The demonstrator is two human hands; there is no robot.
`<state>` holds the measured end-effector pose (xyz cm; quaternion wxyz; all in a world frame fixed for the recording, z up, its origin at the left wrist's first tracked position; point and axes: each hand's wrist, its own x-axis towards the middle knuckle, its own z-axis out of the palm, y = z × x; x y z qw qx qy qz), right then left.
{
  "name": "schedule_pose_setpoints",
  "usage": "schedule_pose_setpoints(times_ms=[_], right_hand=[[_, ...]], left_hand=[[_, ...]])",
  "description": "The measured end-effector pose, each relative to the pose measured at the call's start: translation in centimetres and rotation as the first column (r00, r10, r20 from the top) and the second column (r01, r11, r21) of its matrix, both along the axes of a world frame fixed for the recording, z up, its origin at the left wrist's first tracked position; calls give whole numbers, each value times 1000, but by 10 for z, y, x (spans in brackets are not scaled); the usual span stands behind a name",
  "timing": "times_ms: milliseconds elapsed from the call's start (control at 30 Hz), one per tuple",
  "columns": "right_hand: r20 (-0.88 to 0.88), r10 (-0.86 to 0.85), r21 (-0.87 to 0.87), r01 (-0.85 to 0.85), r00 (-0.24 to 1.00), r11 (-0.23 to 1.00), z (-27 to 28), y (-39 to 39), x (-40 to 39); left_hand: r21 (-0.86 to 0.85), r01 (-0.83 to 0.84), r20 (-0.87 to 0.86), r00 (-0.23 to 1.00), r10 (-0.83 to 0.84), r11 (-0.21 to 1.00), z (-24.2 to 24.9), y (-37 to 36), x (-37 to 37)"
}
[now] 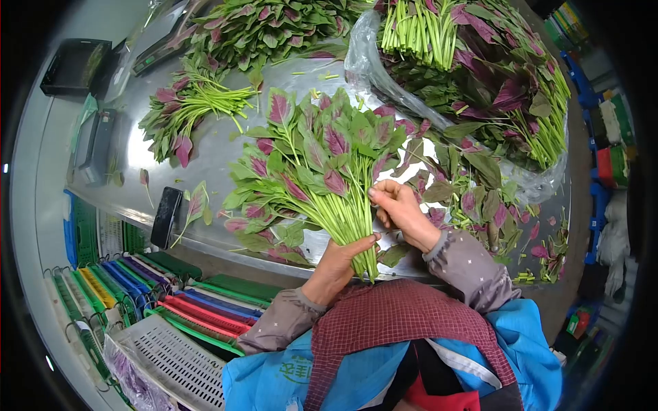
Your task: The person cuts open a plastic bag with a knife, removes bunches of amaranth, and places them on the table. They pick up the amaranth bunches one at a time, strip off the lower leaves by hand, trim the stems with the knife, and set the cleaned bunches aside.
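Note:
My left hand [334, 267] is wrapped round the lower stems of a bunch of red amaranth [322, 178], with green and purple leaves fanning out away from me. The cut stem ends stick out below my fist, near the table's front edge. At the right side of the bunch, my right hand [401, 211] is closed, thumb and forefinger pinched together by the outer stems. What lies in that pinch, if anything, is too small to make out. A smaller bunch of amaranth [199, 103] rests on the metal table [212, 198] to the left.
Beyond on the right, a clear plastic bag [373, 61] holds more amaranth. A leafy heap [267, 31] lies at the back. Loose leaves [473, 185] litter the right side. A dark phone [166, 217] lies front left, above stacked plastic crates [171, 342].

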<state>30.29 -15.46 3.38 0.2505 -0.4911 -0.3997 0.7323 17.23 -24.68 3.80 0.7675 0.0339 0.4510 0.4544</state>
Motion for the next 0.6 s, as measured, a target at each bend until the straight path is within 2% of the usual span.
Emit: schedule_pose_setpoints(times_ms=[133,200,233,267,333,400,433,467,500,533,600], right_hand=[[-2,34,29,-34,999,999,0,3,10],[-23,71,51,-70,997,996,17,-2,22],[-47,150,108,-144,988,984,23,-8,27],[-44,157,103,-152,987,983,32,-12,28],[-62,353,184,-337,933,923,43,-18,26],[-16,353,223,-340,936,913,36,-14,17],[230,282,432,-358,931,828,33,-9,9],[439,144,600,-408,887,688,31,-4,2],[459,74,656,-394,886,644,32,-2,-6],[454,78,659,-393,888,641,30,-2,-9],[657,61,619,-584,751,525,22,-3,-15]], left_hand=[[-18,-11,-24,1000,10,1000,-4,-1,2],[39,-43,-32,999,45,998,-5,0,5],[38,-50,-28,998,51,998,-6,1,6],[69,-51,-25,998,53,996,-7,2,8],[95,-52,-28,998,55,994,-9,1,9],[132,12,-59,998,-4,991,-13,2,8],[95,-32,-73,997,39,995,-6,3,11],[96,-37,-78,996,45,995,-8,1,13],[127,-46,-122,991,61,991,-12,-1,14],[159,-53,-165,983,79,986,-15,-3,14],[184,-54,-186,978,89,981,-16,-4,14]])
